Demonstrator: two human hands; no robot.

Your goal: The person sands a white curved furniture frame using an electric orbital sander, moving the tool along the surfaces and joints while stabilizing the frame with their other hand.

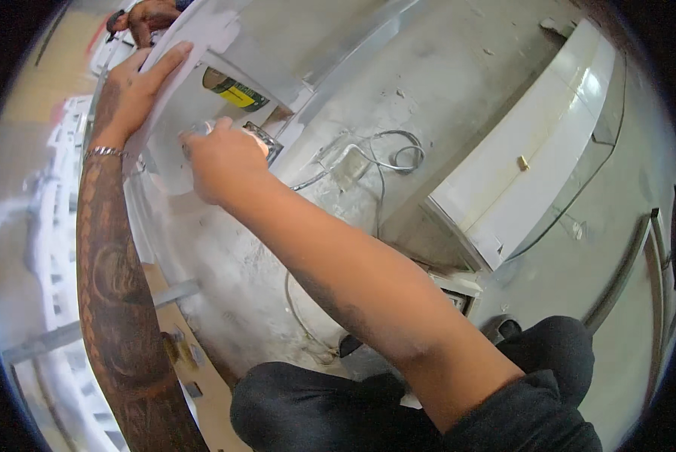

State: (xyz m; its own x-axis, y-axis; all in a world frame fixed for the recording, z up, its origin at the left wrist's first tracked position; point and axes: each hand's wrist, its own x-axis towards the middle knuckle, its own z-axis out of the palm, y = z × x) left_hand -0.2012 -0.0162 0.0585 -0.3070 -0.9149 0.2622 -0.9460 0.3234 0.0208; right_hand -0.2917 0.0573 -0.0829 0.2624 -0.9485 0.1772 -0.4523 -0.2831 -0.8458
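My left hand (136, 94), with a bracelet at the wrist, grips the upper edge of a pale, curved white panel (168, 169). Its thumb lies along the panel's near face, while the other fingers are mostly hidden behind the edge. Lower down, my right hand (228, 162) is closed at the panel's inner face. Something shiny shows at its fingers, but the hand covers most of it and its kind is unclear. Just beyond that hand lie a dark can with a yellow label (234, 89) and a small dark-framed square object (268, 142).
A coiled grey cable (407, 151) lies on the dusty concrete floor (428, 68). To the right stands a long white curved panel (534, 151) with a small yellowish piece on it. Dark curved strips (628, 264) rest at far right. Another person (146, 21) is at upper left.
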